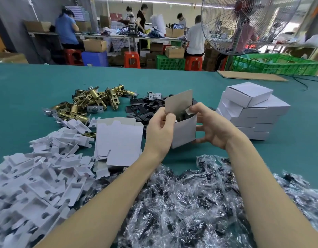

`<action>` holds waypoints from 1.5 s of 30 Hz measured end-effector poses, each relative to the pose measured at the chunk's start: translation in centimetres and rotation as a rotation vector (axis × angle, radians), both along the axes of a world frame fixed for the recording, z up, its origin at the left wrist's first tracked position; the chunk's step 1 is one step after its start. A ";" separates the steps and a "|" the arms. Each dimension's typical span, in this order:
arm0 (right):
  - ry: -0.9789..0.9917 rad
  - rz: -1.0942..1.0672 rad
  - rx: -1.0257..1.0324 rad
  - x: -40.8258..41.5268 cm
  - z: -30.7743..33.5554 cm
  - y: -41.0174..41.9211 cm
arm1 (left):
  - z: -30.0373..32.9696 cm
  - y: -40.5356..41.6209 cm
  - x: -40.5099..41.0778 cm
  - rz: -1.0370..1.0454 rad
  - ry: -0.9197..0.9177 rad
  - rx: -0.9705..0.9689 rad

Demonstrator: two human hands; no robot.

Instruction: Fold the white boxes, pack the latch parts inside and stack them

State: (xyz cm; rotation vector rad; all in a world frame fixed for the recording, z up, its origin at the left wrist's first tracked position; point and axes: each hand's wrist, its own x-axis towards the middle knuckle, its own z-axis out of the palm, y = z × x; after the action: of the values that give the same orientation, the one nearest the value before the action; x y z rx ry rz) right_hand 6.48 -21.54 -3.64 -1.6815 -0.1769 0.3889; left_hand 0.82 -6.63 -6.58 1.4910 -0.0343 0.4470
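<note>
At centre frame we hold the white box (184, 130), upright above the teal table (29, 90), its top lid raised and dark parts visible inside. Our left hand (159, 130) pinches a side flap; our right hand (211, 125) grips the box's right side, thumb and forefinger pinching the other flap. At right we see stacked boxes (251, 111); upper left, brass latches (90, 102).
</note>
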 end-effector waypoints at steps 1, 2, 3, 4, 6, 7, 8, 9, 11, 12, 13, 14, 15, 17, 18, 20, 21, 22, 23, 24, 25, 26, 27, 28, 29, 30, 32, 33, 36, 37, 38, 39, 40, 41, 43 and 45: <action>0.032 0.002 0.005 0.1 -0.1 -0.2 | -0.1 0.0 0.0 -0.001 -0.039 0.026; 0.065 -0.002 0.007 0.3 -0.2 -0.3 | 0.1 0.0 0.0 -0.003 -0.064 0.027; 0.098 -0.012 0.008 0.3 -0.3 -0.3 | 0.3 0.1 0.2 0.007 -0.089 0.033; 0.130 -0.021 0.010 0.3 -0.4 -0.3 | 0.6 0.2 0.3 0.033 -0.117 0.045; 0.187 -0.025 0.031 0.3 -0.5 -0.1 | 1.5 0.8 0.6 0.066 -0.165 0.128; 0.210 -0.021 0.050 0.4 -0.6 -0.1 | 2.1 1.2 0.8 0.060 -0.174 0.185; 0.228 -0.015 0.068 0.4 -0.7 -0.2 | 2.7 1.6 0.9 0.042 -0.168 0.250; 0.241 -0.009 0.080 0.5 -0.8 -0.2 | 3.2 2.1 0.9 0.011 -0.155 0.310; 0.255 -0.001 0.092 0.4 -0.9 -0.2 | 4.3 3.0 0.8 -0.062 -0.128 0.440; 0.256 0.000 0.095 0.4 -0.9 -0.2 | 4.7 3.5 0.8 -0.107 -0.117 0.504; 0.256 0.002 0.093 0.3 -0.9 -0.3 | 5.0 3.9 0.7 -0.161 -0.100 0.551; 0.253 0.003 0.087 0.3 -0.8 -0.3 | 5.3 4.2 0.6 -0.206 -0.077 0.587; 0.251 0.004 0.079 0.2 -0.8 -0.3 | 5.5 4.5 0.5 -0.235 -0.056 0.610; 0.245 0.010 0.068 0.1 -0.7 -0.2 | 5.6 4.8 0.5 -0.245 -0.044 0.638; 0.241 0.015 0.065 0.0 -0.6 -0.2 | 5.6 4.9 0.5 -0.233 -0.053 0.655; 0.231 0.028 0.066 -0.1 -0.6 -0.5 | 5.5 5.2 0.7 -0.200 -0.066 0.677; 0.225 0.039 0.067 -0.2 -0.6 -0.6 | 5.6 5.5 0.8 -0.202 -0.065 0.658; 0.218 0.052 0.066 -0.3 -0.7 -0.7 | 5.6 5.8 0.9 -0.221 -0.055 0.626; 0.213 0.064 0.063 -0.3 -0.7 -0.8 | 5.6 6.1 1.0 -0.240 -0.045 0.599; 0.211 0.073 0.062 -0.3 -0.7 -0.9 | 5.6 6.3 1.1 -0.258 -0.037 0.590; 0.213 0.077 0.062 -0.3 -0.7 -0.9 | 5.4 6.4 1.2 -0.268 -0.030 0.596; 0.213 0.077 0.063 -0.3 -0.7 -0.9 | 5.3 6.4 1.2 -0.270 -0.028 0.600; 0.212 0.075 0.061 -0.3 -0.7 -0.9 | 5.0 6.4 1.2 -0.261 -0.032 0.599; 0.208 0.074 0.057 -0.3 -0.7 -0.9 | 4.8 6.3 1.3 -0.243 -0.040 0.590; 0.204 0.075 0.054 -0.2 -0.7 -0.9 | 4.7 6.3 1.4 -0.224 -0.051 0.584; 0.203 0.076 0.055 -0.2 -0.7 -1.0 | 4.6 6.2 1.5 -0.209 -0.059 0.583; 0.208 0.087 0.056 -0.2 -0.7 -1.1 | 4.4 6.2 1.6 -0.192 -0.067 0.583; 0.207 0.094 0.050 -0.2 -0.7 -1.0 | 4.4 6.2 1.6 -0.188 -0.071 0.584; 0.186 0.094 0.012 -0.3 -0.6 -0.8 | 4.3 6.0 1.7 -0.171 -0.099 0.615; 0.179 0.094 0.004 -0.3 -0.7 -0.8 | 4.2 5.9 1.7 -0.166 -0.108 0.633; 0.174 0.097 0.001 -0.3 -0.7 -0.8 | 4.1 5.8 1.7 -0.163 -0.114 0.643; 0.167 0.098 -0.002 -0.3 -0.8 -0.7 | 4.0 5.8 1.7 -0.162 -0.120 0.643; 0.157 0.096 -0.009 -0.3 -0.8 -0.6 | 3.9 5.8 1.7 -0.157 -0.126 0.633; 0.143 0.090 -0.018 -0.3 -0.8 -0.6 | 3.8 5.8 1.7 -0.147 -0.131 0.620; 0.106 0.080 -0.041 -0.3 -0.9 -0.5 | 3.7 5.7 1.7 -0.117 -0.146 0.617; 0.067 0.083 -0.060 -0.3 -1.0 -0.4 | 3.6 5.6 1.6 -0.107 -0.175 0.645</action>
State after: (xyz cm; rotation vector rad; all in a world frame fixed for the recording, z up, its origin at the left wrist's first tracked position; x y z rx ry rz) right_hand 6.17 -21.98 -4.63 -1.7210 -0.1878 0.5167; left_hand 2.44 -1.05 -2.95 2.0640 -0.4290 0.5045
